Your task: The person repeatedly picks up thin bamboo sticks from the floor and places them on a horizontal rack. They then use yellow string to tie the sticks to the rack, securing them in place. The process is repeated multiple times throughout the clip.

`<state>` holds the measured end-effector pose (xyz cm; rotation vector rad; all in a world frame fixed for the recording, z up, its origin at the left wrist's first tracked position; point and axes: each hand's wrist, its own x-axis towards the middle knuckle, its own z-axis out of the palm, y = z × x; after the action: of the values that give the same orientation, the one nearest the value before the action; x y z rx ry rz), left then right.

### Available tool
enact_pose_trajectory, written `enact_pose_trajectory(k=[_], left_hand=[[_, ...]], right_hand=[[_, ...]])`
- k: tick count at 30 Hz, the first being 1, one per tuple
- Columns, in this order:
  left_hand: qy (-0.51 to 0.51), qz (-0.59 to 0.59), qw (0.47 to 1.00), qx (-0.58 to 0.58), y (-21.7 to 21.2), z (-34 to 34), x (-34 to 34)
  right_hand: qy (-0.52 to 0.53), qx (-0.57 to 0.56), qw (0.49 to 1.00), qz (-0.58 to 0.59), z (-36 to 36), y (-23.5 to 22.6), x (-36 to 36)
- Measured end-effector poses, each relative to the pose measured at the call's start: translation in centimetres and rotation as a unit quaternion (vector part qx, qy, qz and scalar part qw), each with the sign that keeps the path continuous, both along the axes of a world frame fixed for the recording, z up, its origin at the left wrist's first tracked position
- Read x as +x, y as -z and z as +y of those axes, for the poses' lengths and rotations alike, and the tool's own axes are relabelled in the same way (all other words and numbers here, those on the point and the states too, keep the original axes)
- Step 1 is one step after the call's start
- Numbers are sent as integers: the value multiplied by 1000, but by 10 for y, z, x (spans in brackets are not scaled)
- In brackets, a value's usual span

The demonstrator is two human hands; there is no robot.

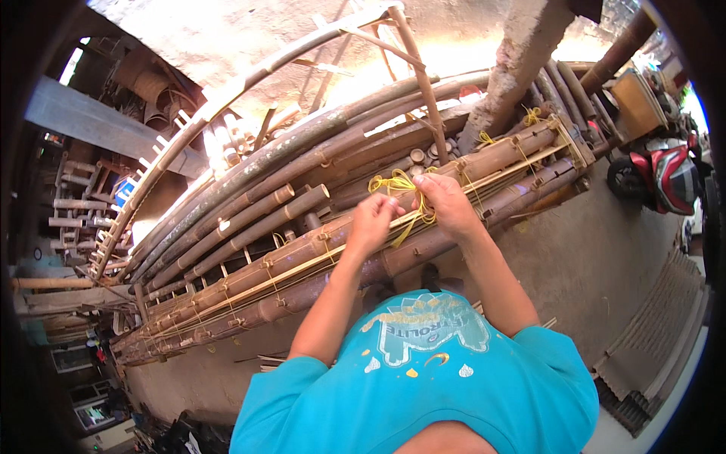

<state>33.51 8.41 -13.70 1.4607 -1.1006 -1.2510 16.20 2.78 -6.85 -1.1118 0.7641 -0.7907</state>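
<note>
In front of me runs a long bamboo frame (291,261), built of brown poles with thin pale strips between them. My right hand (448,203) is closed on a looped bundle of yellow cord (395,181), above the frame's nearer middle. Loose cord ends hang down below the fingers. Close by on its left, my left hand (370,224) has its fingers pinched together at the same cord; the strand between the fingertips is too small to make out clearly. Other yellow ties circle the frame at intervals along its length.
Several loose bamboo poles (257,219) lie behind the frame. A curved ladder-like bamboo piece (204,113) arches at the far left. A rough post (514,68) rises behind the frame's right half. A red motorcycle (669,174) stands at right, above a corrugated sheet (643,325).
</note>
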Motion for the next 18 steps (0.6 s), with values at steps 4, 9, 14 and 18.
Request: enact_pose_trajectory(k=[4,9,14,18], left_hand=[[-53,-52,996,-56,-3,-47,4],[-91,-370,923,-56,72,-79,9],[-35,-389,918,-67,48,-53,27],[27,-419,903,-84,16,29,17]], right_hand=[[3,-57,998,1,18,-11,-31],[7,-35,999,-10,23,1,-49],[52,-300,935,183,13,7,-47],[29,-426,860,281,8,30,-25]])
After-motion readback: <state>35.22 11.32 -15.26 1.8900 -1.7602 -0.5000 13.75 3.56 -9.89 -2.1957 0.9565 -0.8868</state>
